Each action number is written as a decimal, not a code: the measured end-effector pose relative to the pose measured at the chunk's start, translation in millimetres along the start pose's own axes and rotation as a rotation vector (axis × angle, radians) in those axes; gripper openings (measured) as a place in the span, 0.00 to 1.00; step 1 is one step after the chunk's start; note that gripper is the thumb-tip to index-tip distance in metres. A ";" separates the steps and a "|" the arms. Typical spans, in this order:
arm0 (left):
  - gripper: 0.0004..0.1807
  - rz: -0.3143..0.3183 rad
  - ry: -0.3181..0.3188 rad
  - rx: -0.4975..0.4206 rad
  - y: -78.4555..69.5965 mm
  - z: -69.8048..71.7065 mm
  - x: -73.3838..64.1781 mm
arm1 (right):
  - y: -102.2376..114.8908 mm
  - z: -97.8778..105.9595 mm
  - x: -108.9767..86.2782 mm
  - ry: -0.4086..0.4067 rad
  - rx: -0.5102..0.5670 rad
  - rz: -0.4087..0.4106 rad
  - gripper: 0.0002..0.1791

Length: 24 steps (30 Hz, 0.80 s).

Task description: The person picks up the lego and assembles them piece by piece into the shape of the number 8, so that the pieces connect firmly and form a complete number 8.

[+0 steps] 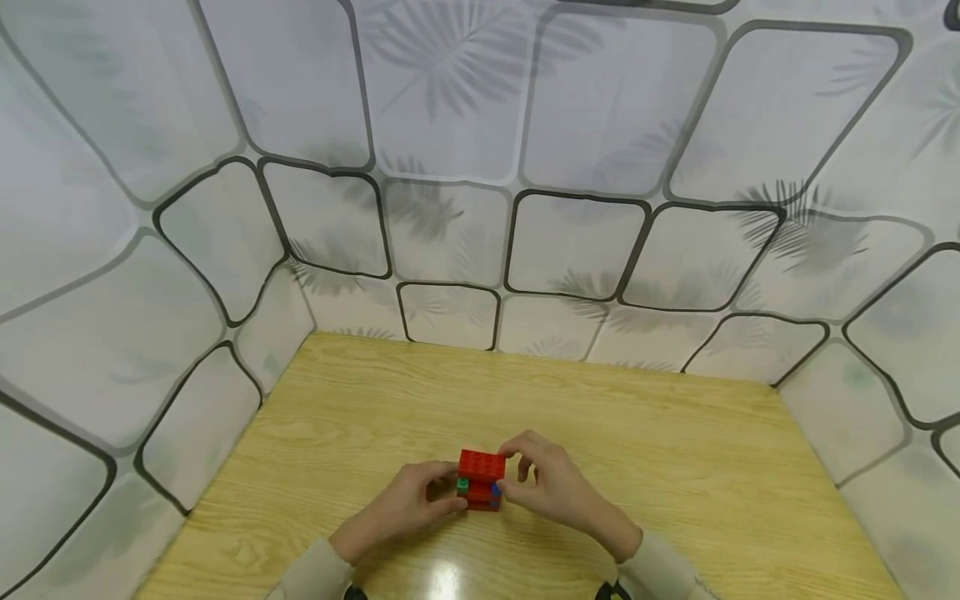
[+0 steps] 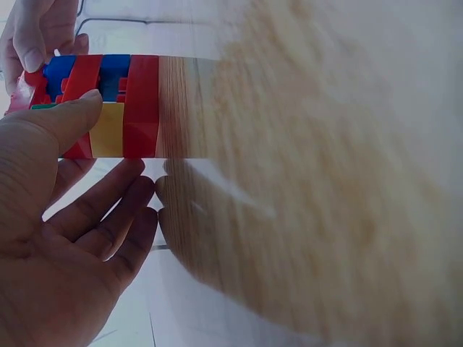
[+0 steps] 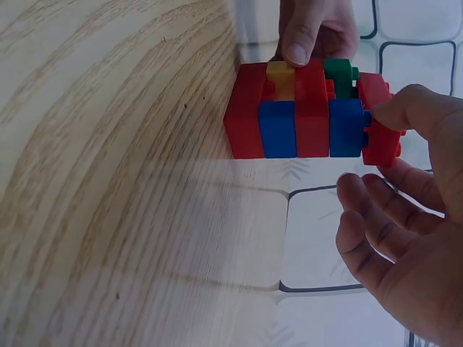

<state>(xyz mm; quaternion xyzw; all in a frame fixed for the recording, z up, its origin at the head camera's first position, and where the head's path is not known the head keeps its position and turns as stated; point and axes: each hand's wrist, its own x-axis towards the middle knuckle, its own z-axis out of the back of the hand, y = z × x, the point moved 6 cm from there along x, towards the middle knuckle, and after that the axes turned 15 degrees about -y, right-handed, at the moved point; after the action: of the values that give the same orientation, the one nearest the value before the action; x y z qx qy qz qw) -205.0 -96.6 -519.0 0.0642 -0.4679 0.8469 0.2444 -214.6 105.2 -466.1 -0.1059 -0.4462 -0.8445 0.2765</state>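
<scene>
A small tower of toy building bricks (image 1: 480, 493) stands on the table, between the two hands. In the right wrist view it runs from a red bottom brick (image 3: 244, 112) through a yellow brick (image 3: 281, 81) beside a blue brick (image 3: 278, 130), a red middle brick (image 3: 312, 108), then a green brick (image 3: 338, 78) and another blue brick (image 3: 346, 129). A red top brick (image 1: 482, 464) sits slightly tilted above these, pinched by my right hand (image 1: 551, 483) between thumb and fingers. My left hand (image 1: 405, 502) holds the tower's left side, its thumb against the middle layers.
The wooden table (image 1: 615, 425) reaches to a patterned grey-white curtain (image 1: 450, 233) at the back and both sides. A bright light reflection shows on the tabletop near the front.
</scene>
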 end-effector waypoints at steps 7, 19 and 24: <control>0.22 0.013 0.011 -0.018 -1.5 0.6 -0.1 | 2.6 -1.9 -0.2 0.019 -0.021 0.007 0.17; 0.20 0.002 0.002 -0.003 -4.1 2.0 -0.5 | 12.6 -2.0 1.7 0.003 -0.120 0.118 0.18; 0.20 -0.007 0.006 0.003 -4.9 1.4 -1.3 | 12.3 -2.7 1.4 0.017 -0.131 0.105 0.18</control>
<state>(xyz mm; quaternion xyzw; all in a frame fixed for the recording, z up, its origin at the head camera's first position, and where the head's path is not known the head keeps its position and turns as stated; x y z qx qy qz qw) -201.7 -96.0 -515.0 0.0638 -0.4658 0.8468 0.2487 -208.6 97.0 -458.5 -0.1398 -0.3812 -0.8572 0.3169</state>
